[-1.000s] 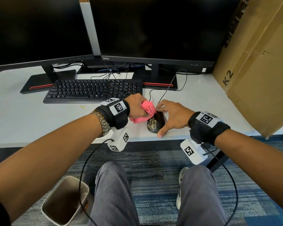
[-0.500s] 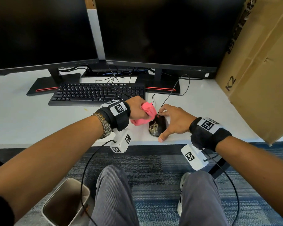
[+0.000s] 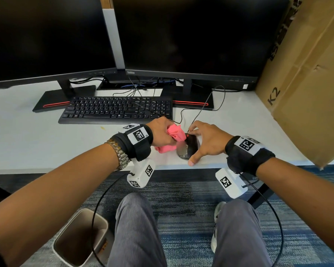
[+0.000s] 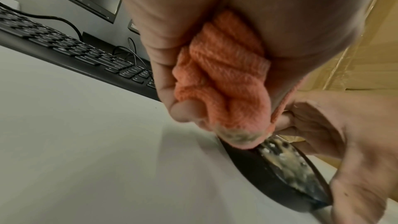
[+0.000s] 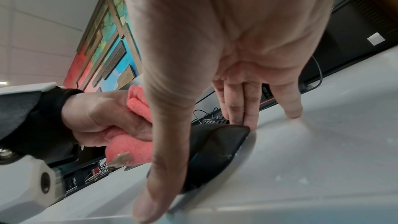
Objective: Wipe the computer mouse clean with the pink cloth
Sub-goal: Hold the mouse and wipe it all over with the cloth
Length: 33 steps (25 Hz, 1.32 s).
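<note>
Work surface: a white desk (image 3: 37, 135) with a smooth matte top, standing over blue and grey patterned carpet (image 3: 181, 209). A beige waste bin (image 3: 79, 239) sits on the floor at the near left. In the right wrist view a multicoloured wood-panel artwork (image 5: 107, 40) hangs on a pale wall.

Two black monitors (image 3: 181, 35) stand at the far side; the right one carries a small "ThinkVision" mark on its lower bezel, barely legible. A black keyboard (image 3: 116, 110) lies in front of them. A brown cardboard box (image 3: 307, 93) at the right is printed "K2".

The computer mouse (image 3: 189, 147) rests on the desk near its front edge, right of centre, its black shell smeared with pale residue at the near end. The left hand (image 3: 162, 132) is clenched around the bunched pink cloth (image 3: 174, 137), whose soiled tip presses on the mouse. The right hand (image 3: 206, 139) braces the mouse, thumb along its near side and fingers (image 5: 237, 108) against its far end, digits largely extended. Both wrists wear black bands with printed square markers
</note>
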Each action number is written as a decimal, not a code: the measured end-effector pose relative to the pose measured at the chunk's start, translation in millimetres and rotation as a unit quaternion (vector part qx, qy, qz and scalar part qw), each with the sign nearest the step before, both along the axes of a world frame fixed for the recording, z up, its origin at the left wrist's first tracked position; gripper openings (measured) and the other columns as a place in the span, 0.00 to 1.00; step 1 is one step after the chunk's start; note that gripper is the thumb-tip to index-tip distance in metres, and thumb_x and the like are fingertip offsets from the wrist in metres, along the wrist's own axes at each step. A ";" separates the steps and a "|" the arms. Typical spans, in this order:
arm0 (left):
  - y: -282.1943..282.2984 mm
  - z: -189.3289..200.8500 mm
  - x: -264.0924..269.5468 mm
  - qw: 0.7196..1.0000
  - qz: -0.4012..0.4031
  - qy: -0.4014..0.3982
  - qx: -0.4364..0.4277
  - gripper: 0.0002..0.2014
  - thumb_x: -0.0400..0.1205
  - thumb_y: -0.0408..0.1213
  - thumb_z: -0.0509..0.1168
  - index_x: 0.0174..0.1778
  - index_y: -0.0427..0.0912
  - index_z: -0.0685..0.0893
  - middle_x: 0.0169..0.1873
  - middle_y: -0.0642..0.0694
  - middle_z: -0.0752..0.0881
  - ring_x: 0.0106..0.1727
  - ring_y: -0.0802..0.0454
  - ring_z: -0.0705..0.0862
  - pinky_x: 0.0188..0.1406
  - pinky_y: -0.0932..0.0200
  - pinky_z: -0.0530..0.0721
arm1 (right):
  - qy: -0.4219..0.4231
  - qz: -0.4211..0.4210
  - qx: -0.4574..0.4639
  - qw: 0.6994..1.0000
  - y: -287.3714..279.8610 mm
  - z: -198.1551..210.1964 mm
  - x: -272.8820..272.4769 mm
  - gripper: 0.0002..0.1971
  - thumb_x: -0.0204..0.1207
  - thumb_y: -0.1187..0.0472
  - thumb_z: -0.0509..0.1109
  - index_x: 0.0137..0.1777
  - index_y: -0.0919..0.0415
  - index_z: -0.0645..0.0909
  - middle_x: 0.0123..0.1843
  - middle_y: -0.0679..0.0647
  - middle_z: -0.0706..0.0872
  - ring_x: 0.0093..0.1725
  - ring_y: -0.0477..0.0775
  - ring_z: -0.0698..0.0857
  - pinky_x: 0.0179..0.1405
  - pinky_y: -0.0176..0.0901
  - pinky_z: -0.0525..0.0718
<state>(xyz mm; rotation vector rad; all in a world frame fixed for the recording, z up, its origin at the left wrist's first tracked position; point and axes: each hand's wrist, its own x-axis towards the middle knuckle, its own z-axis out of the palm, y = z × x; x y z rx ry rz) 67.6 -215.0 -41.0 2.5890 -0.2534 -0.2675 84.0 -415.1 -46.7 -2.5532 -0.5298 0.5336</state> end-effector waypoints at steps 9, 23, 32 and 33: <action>-2.4 2.6 14.1 0.999 0.039 0.000 -0.021 0.12 0.73 0.35 0.72 0.49 0.31 0.87 0.36 0.43 0.84 0.39 0.47 0.80 0.41 0.56 0.83 | 0.008 0.001 0.007 1.000 -1.3 0.5 -0.4 0.55 0.48 0.53 0.93 0.76 0.56 0.68 0.80 0.56 0.76 0.79 0.57 0.75 0.77 0.51 0.73; 2.8 3.3 -2.2 0.999 0.008 -0.005 -0.043 0.09 0.74 0.31 0.73 0.46 0.30 0.87 0.34 0.44 0.83 0.36 0.51 0.80 0.33 0.62 0.78 | 0.008 -0.002 0.009 1.000 -1.6 1.5 -1.5 0.54 0.50 0.54 0.93 0.76 0.57 0.68 0.80 0.56 0.76 0.78 0.58 0.76 0.71 0.46 0.72; -11.4 2.9 21.8 0.999 0.040 0.003 -0.008 0.14 0.73 0.38 0.75 0.49 0.31 0.88 0.37 0.43 0.85 0.38 0.49 0.81 0.37 0.58 0.81 | 0.003 0.006 0.009 1.000 -2.0 0.8 -0.7 0.55 0.48 0.53 0.93 0.76 0.56 0.68 0.79 0.56 0.77 0.78 0.57 0.76 0.76 0.51 0.75; -12.0 3.2 21.8 0.999 0.037 0.003 -0.005 0.15 0.73 0.37 0.75 0.49 0.30 0.88 0.36 0.43 0.84 0.38 0.50 0.80 0.37 0.58 0.80 | 0.000 0.008 0.007 1.000 -1.6 1.3 -0.5 0.55 0.48 0.52 0.93 0.76 0.56 0.68 0.79 0.56 0.77 0.78 0.57 0.76 0.76 0.51 0.75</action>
